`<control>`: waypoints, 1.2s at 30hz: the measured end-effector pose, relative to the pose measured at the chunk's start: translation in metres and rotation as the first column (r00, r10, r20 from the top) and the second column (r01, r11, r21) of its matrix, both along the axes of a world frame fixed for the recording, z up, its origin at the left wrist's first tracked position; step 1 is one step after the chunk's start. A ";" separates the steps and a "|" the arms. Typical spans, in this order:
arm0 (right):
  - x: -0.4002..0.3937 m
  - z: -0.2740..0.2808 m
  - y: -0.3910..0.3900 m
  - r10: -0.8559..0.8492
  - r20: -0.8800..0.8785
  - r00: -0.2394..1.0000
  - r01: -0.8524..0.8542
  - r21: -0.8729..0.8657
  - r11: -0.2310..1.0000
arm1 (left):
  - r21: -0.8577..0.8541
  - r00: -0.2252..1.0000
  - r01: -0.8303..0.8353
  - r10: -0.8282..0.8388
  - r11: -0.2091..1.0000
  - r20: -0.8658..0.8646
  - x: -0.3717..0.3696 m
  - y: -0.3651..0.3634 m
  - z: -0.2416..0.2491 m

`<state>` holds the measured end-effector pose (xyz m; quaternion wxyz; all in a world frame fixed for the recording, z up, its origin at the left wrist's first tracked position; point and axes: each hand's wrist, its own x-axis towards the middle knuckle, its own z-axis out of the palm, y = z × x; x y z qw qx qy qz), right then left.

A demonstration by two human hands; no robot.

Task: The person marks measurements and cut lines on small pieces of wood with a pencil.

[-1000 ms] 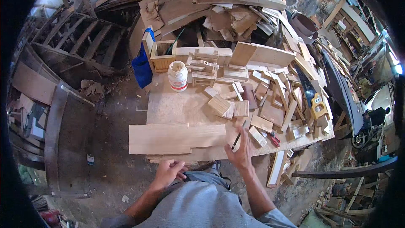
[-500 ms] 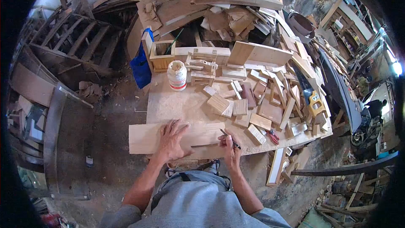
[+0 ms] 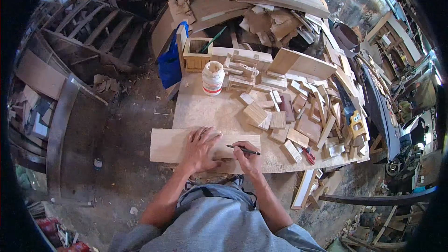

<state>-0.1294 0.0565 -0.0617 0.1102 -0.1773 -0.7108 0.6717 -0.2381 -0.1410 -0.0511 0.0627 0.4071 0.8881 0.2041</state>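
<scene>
A pale wooden board (image 3: 168, 145) lies along the near edge of the workbench, its left end jutting out past the bench top. My left hand (image 3: 200, 149) rests flat on the board's middle with fingers spread. In my right hand (image 3: 247, 158) is a dark pencil (image 3: 247, 150), pinched between thumb and fingers. Its tip points left, close over the board, a short way from my left hand. The right hand sits near the board's right end.
Behind the board stands a white jar (image 3: 213, 81) beside a wooden clamp-like frame (image 3: 240, 72). Wood offcuts (image 3: 255, 113), red-handled pliers (image 3: 308, 155) and a yellow-handled saw (image 3: 357, 123) crowd the right side. A wooden box (image 3: 197, 60) sits at the back left of the workbench (image 3: 191, 112).
My right hand has turned the pencil so that its tip points left and in toward the middle of the board. The view has shifted slightly; my left hand stays flat on the wood.
</scene>
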 end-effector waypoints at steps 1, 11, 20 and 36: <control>-0.002 0.009 0.001 0.047 0.047 0.998 -0.050 0.055 0.997 | 0.007 1.000 0.001 -0.001 1.000 -0.001 0.000 0.000 -0.002; -0.001 0.012 0.013 0.236 0.105 0.966 -0.248 0.120 0.961 | -0.028 0.999 0.024 -0.025 0.999 -0.028 -0.003 -0.004 -0.006; 0.000 0.000 0.017 0.272 0.090 0.958 -0.281 0.108 0.954 | -0.037 0.999 0.023 -0.025 0.999 -0.038 -0.003 -0.002 -0.009; 0.002 0.011 0.016 0.300 0.100 0.949 -0.314 0.173 0.934 | 0.022 0.999 0.032 -0.032 0.999 -0.016 -0.003 -0.004 -0.012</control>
